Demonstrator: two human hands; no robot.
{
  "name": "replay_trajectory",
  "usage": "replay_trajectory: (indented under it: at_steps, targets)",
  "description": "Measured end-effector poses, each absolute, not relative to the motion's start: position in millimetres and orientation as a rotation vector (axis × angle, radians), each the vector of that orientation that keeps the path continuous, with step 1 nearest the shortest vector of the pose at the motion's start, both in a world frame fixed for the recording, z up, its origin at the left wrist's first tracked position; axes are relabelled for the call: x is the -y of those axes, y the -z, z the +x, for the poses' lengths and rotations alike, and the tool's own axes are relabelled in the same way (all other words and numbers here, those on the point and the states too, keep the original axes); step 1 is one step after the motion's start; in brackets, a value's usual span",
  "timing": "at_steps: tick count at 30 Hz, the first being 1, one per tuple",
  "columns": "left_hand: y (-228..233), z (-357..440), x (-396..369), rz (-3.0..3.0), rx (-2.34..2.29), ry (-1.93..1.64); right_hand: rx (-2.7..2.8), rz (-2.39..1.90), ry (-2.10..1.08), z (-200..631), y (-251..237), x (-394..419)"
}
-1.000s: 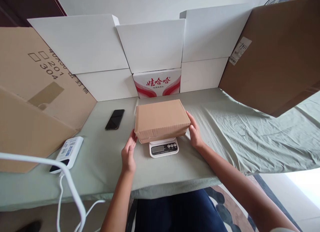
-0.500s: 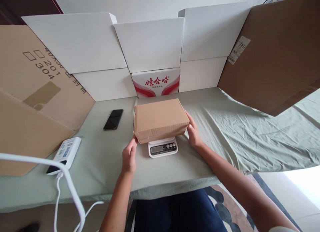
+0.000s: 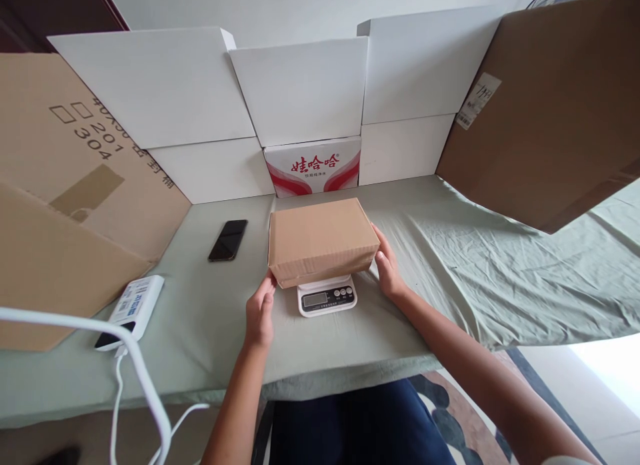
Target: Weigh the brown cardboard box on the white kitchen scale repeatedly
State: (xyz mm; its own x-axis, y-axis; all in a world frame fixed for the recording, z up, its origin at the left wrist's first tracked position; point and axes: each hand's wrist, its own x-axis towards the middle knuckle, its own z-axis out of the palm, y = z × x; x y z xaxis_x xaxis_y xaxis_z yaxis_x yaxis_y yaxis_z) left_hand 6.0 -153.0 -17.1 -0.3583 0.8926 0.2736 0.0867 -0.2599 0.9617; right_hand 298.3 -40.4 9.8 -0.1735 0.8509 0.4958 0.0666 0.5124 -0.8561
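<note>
Both hands (image 3: 260, 311) (image 3: 386, 265) flank the cardboard box (image 3: 320, 238) above a green-sheeted table (image 3: 450, 271).

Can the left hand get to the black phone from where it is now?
Probably yes. The left hand sits at the brown box's near-left corner; only bare green cloth lies between it and the black phone, up and to its left.

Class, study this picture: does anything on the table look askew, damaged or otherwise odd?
The brown box overhangs the small scale on all sides, with the left hand and right hand at its ends. The green cloth is wrinkled on the right. Nothing looks spilled or damaged.
</note>
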Motion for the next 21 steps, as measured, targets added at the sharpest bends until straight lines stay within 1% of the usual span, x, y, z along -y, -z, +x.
replay_trajectory:
  at_steps: [12, 17, 21]
  targets:
    - [12, 8, 153, 1.256, -1.327, -1.734, 1.584, -0.79, -0.852, 299, -11, 40]
    - [13, 10, 156, 1.312, -1.331, -1.659, 1.603, -0.755, -0.891, 295, -11, 46]
    - [-1, 9, 150, 1.337, -1.305, -1.678, 1.598, -0.749, -0.842, 291, -23, 43]
